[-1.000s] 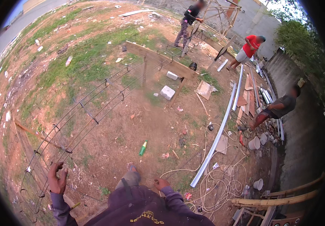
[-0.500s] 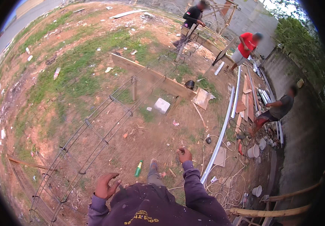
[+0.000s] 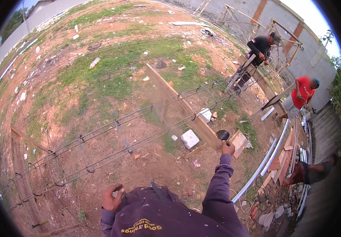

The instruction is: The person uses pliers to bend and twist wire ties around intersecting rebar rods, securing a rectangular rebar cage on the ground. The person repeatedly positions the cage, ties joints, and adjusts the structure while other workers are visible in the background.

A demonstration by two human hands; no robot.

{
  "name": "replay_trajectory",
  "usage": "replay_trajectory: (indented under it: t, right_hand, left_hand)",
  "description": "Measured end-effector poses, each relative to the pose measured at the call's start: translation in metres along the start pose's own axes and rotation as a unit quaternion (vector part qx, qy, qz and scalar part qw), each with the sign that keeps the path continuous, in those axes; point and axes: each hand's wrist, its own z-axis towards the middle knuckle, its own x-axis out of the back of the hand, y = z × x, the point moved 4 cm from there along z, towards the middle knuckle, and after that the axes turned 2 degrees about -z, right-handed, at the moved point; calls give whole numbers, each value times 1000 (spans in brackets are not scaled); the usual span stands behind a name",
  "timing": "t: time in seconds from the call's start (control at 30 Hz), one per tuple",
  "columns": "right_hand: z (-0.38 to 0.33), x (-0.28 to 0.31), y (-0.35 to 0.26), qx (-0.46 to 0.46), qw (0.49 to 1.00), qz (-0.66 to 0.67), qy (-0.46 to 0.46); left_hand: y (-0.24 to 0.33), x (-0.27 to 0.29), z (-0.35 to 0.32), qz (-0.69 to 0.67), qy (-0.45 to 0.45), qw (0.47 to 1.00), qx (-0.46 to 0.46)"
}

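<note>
My right arm is stretched forward, and my right hand [image 3: 228, 149] is at the near end of a wooden board [image 3: 194, 120], just below a rounded black object [image 3: 223, 134]. Its fingers are closed; whether they grip the board or the black object is hidden. My left hand [image 3: 112, 197] hangs beside my body, thumb and fingers apart, holding nothing. A long rebar cage [image 3: 117, 128] with square stirrups runs from lower left to upper right, crossing the board. Beyond my right hand a square plywood piece [image 3: 239, 143] leans near the board's end.
White blocks [image 3: 190, 139] lie on the dirt by the board. Metal channels [image 3: 262, 161], wood strips and buckets [image 3: 266, 219] are on the right. A person in black [image 3: 260, 51] works at the cage's far end; others are a person in red [image 3: 304, 94] and one bending near the wall [image 3: 318, 172].
My right hand has reached forward from near my body to the board's end. The view has shifted, so the cage and board appear closer. The person near the wall has bent over.
</note>
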Motion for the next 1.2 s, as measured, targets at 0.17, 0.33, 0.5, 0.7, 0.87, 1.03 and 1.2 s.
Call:
replay_trajectory:
  t: [0.17, 0.33, 0.5, 0.7, 0.87, 1.03, 1.2]
  right_hand:
    - [37, -1, 8, -94, 936, 24, -340]
    - [63, 2, -18, -120, 830, 83, -538]
    - [74, 26, -9, -179, 828, 126, -516]
    - [67, 42, -19, -24, 837, 104, -537]
    - [64, 28, -35, 39, 845, 72, -529]
    - [63, 17, -22, 32, 829, 90, -550]
    - [87, 16, -8, -18, 844, 163, -510]
  left_hand:
    - [30, -21, 2, 81, -55, 994, -42]
    - [32, -36, 5, 96, -48, 994, -13]
    - [26, -67, -1, 53, -69, 996, 5]
    - [27, -79, -16, 58, -77, 995, 7]
    - [30, -81, -13, 76, -72, 994, 9]
    - [31, -77, -14, 120, -49, 991, 14]
    - [24, -80, -22, 106, -65, 992, 29]
